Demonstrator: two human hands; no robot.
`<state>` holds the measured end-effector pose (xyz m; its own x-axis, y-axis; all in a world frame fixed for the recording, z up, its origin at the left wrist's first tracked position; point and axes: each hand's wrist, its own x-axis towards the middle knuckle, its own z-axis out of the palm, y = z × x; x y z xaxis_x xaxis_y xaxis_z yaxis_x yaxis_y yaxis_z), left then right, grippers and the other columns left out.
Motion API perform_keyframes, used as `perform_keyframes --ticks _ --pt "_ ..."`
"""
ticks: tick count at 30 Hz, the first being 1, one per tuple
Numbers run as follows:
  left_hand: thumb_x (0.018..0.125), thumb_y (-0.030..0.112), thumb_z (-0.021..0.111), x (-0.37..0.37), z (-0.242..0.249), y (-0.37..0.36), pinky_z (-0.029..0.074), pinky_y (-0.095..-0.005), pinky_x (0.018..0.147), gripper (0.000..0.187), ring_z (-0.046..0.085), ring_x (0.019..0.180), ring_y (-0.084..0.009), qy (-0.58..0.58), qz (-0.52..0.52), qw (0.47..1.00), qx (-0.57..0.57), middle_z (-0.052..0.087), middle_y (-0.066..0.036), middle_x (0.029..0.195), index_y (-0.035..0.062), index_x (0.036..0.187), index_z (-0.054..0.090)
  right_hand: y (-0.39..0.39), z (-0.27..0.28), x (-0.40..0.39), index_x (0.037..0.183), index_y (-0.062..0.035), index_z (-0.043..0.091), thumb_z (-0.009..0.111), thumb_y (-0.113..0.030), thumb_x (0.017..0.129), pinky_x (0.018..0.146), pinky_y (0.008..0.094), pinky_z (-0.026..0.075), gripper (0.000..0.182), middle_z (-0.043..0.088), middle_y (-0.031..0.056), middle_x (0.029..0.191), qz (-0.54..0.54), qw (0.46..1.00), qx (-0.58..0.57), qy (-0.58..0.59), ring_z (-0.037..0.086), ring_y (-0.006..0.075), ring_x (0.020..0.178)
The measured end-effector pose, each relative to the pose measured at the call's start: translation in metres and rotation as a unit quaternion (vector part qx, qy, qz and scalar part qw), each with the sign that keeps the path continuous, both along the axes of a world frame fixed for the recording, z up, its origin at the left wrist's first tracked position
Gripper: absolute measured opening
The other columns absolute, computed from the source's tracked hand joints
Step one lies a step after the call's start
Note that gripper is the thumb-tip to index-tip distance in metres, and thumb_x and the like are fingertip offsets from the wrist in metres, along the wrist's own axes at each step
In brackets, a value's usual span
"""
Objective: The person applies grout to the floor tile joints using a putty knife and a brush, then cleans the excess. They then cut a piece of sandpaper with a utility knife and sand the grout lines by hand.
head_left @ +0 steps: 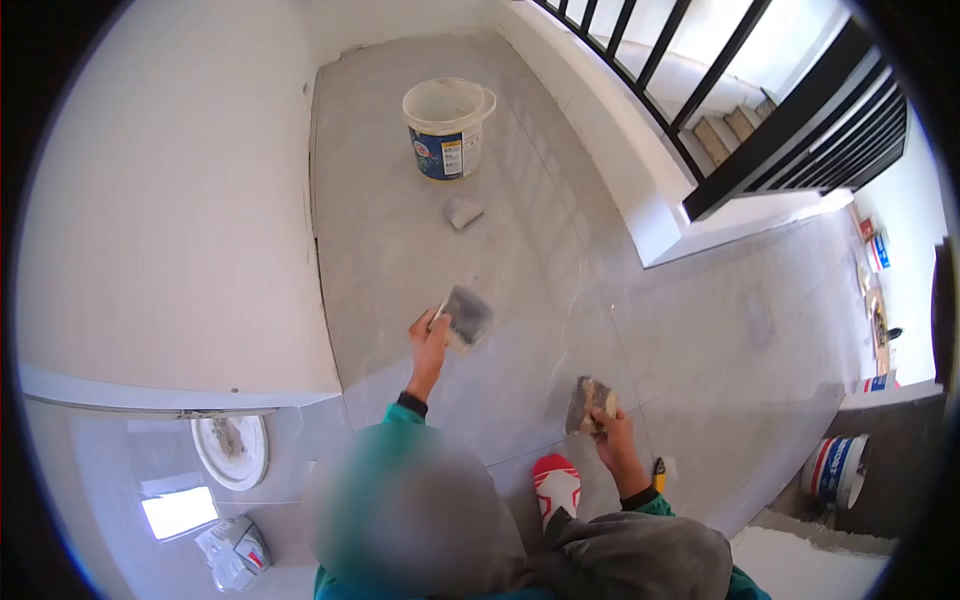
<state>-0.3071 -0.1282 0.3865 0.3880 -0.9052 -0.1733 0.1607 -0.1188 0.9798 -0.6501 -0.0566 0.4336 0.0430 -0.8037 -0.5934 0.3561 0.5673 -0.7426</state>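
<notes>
My left hand point(430, 342) grips a dark, flat, squarish tool point(467, 316) with a pale lower edge, held above the grey tiled floor. Lower and to the right, my right hand point(612, 436) is closed on a second flat tool point(583, 404), its blade smeared with tan material. The two tools are apart. Beyond my left hand, a crumpled whitish piece point(463, 212) lies on the tiles in front of a white bucket point(447, 150) with a blue label. A yellow and black cutter point(659, 474) is on the floor beside my right wrist.
A white wall point(180, 220) stands at the left. Black railing point(720, 70) runs along a white curb point(600, 140) at the upper right, with stairs beyond. A round white lid point(230, 452) and a plastic bag point(235, 550) are lower left; another bucket point(834, 470) lies at right.
</notes>
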Motion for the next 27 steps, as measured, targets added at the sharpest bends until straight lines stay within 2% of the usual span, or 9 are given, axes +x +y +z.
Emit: perform_keyframes --ticks 1,4,8,11,13,17,20,23,27 --pt "0.081 0.01 0.058 -0.006 0.006 0.02 0.048 -0.0261 0.064 0.013 0.059 0.072 -0.0105 -0.006 -0.003 1.0 0.007 0.062 -0.003 0.078 0.0023 0.09 0.061 -0.001 0.013 0.006 0.105 -0.0017 0.054 0.056 -0.006 0.082 0.068 0.029 0.049 0.023 0.06 0.0063 0.094 -0.013 0.999 -0.031 -0.008 0.06 0.0163 0.08" --pt "0.083 0.011 0.055 -0.034 0.033 0.054 0.049 -0.0275 0.071 0.018 0.06 0.078 -0.0134 0.233 0.082 0.968 0.049 0.063 -0.005 0.086 0.0001 0.097 0.06 -0.008 0.052 0.039 0.11 -0.0002 0.05 0.056 -0.009 0.083 0.07 0.028 0.049 0.029 0.059 0.0074 0.098 0.036 0.996 -0.073 -0.03 0.06 0.0156 0.081" --pt "0.091 0.017 0.043 -0.056 0.04 0.093 0.043 -0.0353 0.09 0.03 0.056 0.102 -0.0221 0.529 -0.064 0.844 0.06 0.058 -0.011 0.111 -0.0007 0.114 0.051 -0.025 0.059 0.074 0.104 0.0009 0.054 0.061 -0.018 0.082 0.066 0.0249 0.046 0.03 0.06 0.0042 0.086 0.215 0.947 -0.223 0.081 0.056 0.0104 0.075" --pt "0.093 0.024 0.036 -0.072 0.071 0.097 0.041 -0.0373 0.093 0.036 0.054 0.105 -0.0241 0.56 -0.065 0.822 0.082 0.055 -0.012 0.117 0.0011 0.119 0.047 -0.032 0.072 0.093 0.097 0.0014 0.055 0.062 -0.018 0.08 0.063 0.0274 0.046 0.027 0.06 0.0064 0.08 0.226 0.943 -0.199 0.145 0.056 0.0128 0.071" --pt "0.094 0.038 0.029 -0.075 0.073 0.096 0.04 -0.0381 0.095 0.05 0.05 0.112 -0.0255 0.621 -0.151 0.768 0.029 0.05 -0.013 0.123 0.0021 0.126 0.041 -0.035 0.077 0.1 0.095 0.0027 0.053 0.061 -0.018 0.08 0.062 0.0306 0.046 0.026 0.061 0.0132 0.077 0.274 0.854 -0.272 0.349 0.058 0.0197 0.068" --pt "0.091 0.057 0.022 -0.086 0.082 0.096 0.04 -0.0404 0.095 0.068 0.051 0.11 -0.0264 0.594 -0.12 0.793 0.061 0.051 -0.013 0.122 0.0015 0.124 0.043 -0.03 0.072 0.104 0.092 0.003 0.051 0.06 -0.018 0.079 0.059 0.0342 0.046 0.026 0.059 0.0187 0.074 0.182 0.863 -0.283 0.377 0.06 0.0271 0.067" --pt "0.086 0.065 0.019 -0.089 0.071 0.097 0.04 -0.0395 0.094 0.077 0.052 0.108 -0.0251 0.61 -0.143 0.779 -0.007 0.052 -0.011 0.12 0.0023 0.125 0.042 -0.011 0.068 0.109 0.088 0.0021 0.05 0.06 -0.017 0.079 0.057 0.0369 0.046 0.024 0.06 0.0187 0.073 0.294 0.808 -0.336 0.383 0.061 0.0305 0.065" --pt "0.085 0.067 0.018 -0.092 0.074 0.103 0.041 -0.0393 0.093 0.079 0.052 0.107 -0.0249 0.602 -0.149 0.784 0.027 0.053 -0.011 0.119 0.0023 0.126 0.042 -0.031 0.071 0.104 0.09 0.0022 0.05 0.06 -0.017 0.079 0.057 0.036 0.047 0.024 0.06 0.0186 0.074 0.203 0.866 -0.291 0.351 0.061 0.0279 0.064" --pt "0.083 0.069 0.014 -0.094 0.085 0.099 0.042 -0.0399 0.093 0.084 0.052 0.109 -0.0256 0.553 -0.137 0.818 0.072 0.052 -0.013 0.119 0.0023 0.126 0.041 -0.026 0.065 0.106 0.087 0.0018 0.049 0.059 -0.015 0.079 0.055 0.0349 0.046 0.021 0.058 0.0164 0.07 0.247 0.87 -0.279 0.322 0.058 0.0199 0.061"
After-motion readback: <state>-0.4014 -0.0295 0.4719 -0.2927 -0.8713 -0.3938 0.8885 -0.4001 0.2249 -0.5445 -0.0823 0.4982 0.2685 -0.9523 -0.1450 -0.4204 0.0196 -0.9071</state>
